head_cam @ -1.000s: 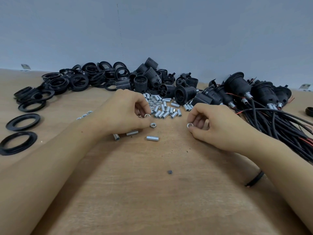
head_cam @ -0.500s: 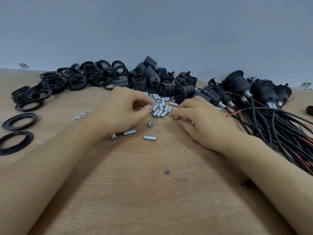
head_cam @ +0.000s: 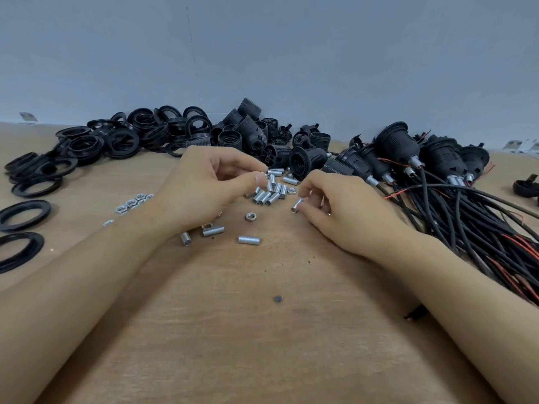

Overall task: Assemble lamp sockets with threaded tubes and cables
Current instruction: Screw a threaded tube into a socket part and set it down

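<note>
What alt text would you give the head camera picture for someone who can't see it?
The right hand pinches a short threaded metal tube while the left hand reaches into a pile of tubes on a wooden table. Black rings lie left, cabled sockets right.

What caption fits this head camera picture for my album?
Right hand pinches a threaded tube beside the tube pile; left hand hovers there.
</note>
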